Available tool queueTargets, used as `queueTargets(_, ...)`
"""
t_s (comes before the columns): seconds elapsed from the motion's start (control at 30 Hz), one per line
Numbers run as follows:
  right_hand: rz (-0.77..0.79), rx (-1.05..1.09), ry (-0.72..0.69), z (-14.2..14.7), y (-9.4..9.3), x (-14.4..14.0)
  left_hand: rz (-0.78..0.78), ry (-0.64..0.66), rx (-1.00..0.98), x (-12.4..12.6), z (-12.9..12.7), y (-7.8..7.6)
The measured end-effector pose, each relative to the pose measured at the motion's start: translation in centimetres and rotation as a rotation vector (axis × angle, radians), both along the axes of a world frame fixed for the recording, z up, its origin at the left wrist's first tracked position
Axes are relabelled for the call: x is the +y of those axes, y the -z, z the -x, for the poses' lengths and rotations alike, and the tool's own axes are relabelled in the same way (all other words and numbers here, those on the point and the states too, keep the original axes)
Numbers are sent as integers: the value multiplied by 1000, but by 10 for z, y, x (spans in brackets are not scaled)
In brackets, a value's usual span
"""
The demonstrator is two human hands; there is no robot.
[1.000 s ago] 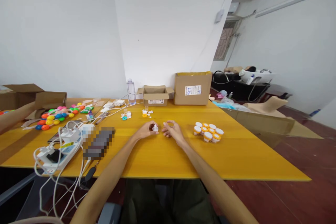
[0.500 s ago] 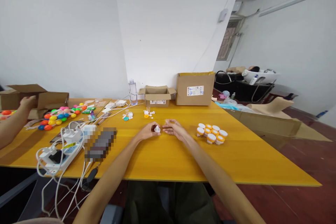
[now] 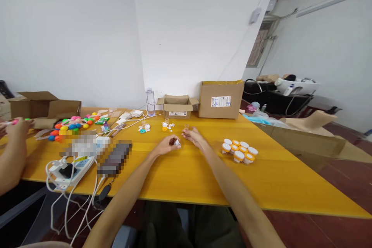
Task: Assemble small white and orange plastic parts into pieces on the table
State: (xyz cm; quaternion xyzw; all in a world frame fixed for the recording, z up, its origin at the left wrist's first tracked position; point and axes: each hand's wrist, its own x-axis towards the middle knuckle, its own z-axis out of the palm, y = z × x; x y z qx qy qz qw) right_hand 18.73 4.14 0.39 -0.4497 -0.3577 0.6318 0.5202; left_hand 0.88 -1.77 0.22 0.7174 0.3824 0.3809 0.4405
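My left hand is curled round a small whitish, see-through piece, whose exact kind I cannot make out. Close by on the right, my right hand has its fingers closed at a small clear cup that shows just above the fingertips. Its lower part is hidden behind them. Small white parts with an orange ring lie beyond my left hand, beside another clear cup. Further left are more white parts with a teal ring. Several small jars with white and orange lids stand grouped to the right.
An open carton and a taller cardboard box stand at the back, beside a clear bottle. Left are a power strip with cables, a phone and coloured balls. A co-worker's arm is at far left.
The clear cup now shows at my right fingertips, and that hand has moved slightly away from me. The piece in my left hand has tilted. The co-worker's hand has come out of the box.
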Motion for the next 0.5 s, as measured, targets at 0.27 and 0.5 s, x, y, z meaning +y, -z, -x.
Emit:
queueTargets(0.27,-278,-161,94,-7,35,-19,-42,-20,-24,3,-1,2)
queueTargets(0.5,-588,-526,-68,0,43,-37,-65,6,-37,4,0,2)
